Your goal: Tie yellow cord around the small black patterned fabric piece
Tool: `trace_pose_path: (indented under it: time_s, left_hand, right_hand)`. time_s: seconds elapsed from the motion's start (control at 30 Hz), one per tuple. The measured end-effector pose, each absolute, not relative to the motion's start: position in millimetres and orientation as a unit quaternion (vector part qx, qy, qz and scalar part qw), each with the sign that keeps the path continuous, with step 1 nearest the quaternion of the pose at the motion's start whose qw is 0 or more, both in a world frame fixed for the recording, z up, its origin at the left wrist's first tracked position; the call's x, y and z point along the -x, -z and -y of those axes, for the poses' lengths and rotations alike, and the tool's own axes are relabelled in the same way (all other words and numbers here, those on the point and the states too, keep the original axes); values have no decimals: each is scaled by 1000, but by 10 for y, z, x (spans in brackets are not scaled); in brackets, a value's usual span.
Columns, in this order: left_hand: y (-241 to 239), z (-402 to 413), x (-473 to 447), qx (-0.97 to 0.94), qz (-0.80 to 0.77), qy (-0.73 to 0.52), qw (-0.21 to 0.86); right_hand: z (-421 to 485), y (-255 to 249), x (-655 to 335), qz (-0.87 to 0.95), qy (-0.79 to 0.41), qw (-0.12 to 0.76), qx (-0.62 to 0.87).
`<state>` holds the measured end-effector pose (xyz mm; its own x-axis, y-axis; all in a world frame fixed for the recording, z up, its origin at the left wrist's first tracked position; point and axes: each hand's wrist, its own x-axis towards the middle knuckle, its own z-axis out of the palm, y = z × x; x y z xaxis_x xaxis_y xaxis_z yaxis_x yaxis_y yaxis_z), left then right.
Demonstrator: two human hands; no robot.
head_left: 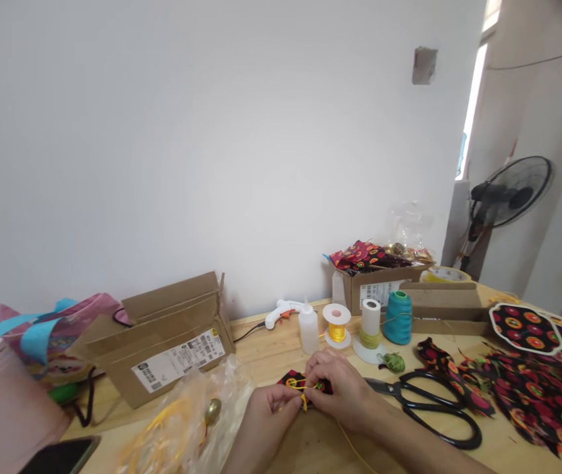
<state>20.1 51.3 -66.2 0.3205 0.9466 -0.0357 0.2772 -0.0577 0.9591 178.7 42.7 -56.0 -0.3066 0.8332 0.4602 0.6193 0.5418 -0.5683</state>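
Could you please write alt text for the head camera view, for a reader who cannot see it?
A person's left hand and right hand hold yellow cord at dark patterned fabric over a wooden table. Black-handled scissors and more fabric pieces lie to the right; spools and cardboard boxes stand behind, before a pale wall.

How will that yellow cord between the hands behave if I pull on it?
The yellow cord will probably be floppy, as it bends tightly between the left hand and right hand. It looks thin, so likely very light. Pulling may tug the patterned fabric too, since cord and fabric sit close together at the fingertips.
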Motion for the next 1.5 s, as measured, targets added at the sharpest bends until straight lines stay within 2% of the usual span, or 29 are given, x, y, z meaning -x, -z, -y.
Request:
trace_pose_path:
  time_s: [0.43, 0.6, 0.67, 0.83, 0.9, 0.97, 1.1, 1.17, 1.3, 1.5]
  left_hand:
    - [635, -499, -205, -702, -471, -320, 428]
    - [650, -498, -194, -692, -472, -330, 436]
    - [648, -505, -187, -677, -479, -340, 443]
    - [630, -514, -169, -646, -508, -345, 452]
    - [636, -514, -162, -641, -510, -348, 456]
    - [652, -518, -152, -638, -506, -356, 458]
    - [703, -549, -127, -642, -473, -378, 469]
    - [726, -568, -120, -632, -461, -384, 490]
    - [726, -574, -137, -618, -470, -380, 504]
    - [646, -520, -181, -670, -463, -352, 461]
  right_hand:
    - [-420, 561, -1793, 774, -134, 376, 491]
    - [-441, 563, -1797, 759, -186, 401, 478]
    - [-439, 502, -1833, 727, -179, 473, 465]
    - [-368, 250, -2014, 523, -38, 751, 402]
    - [-339, 191, -2054, 474, 4, 797, 374]
    - [-323, 185, -2036, 542, 25, 754, 370]
    - [-336, 309, -1886, 797, -50, 471, 375]
    - [-364, 393, -1827, 829, -82, 391, 391]
    - [-413, 493, -1808, 838, -96, 341, 416]
    - [-417, 542, -1793, 791, -143, 356, 477]
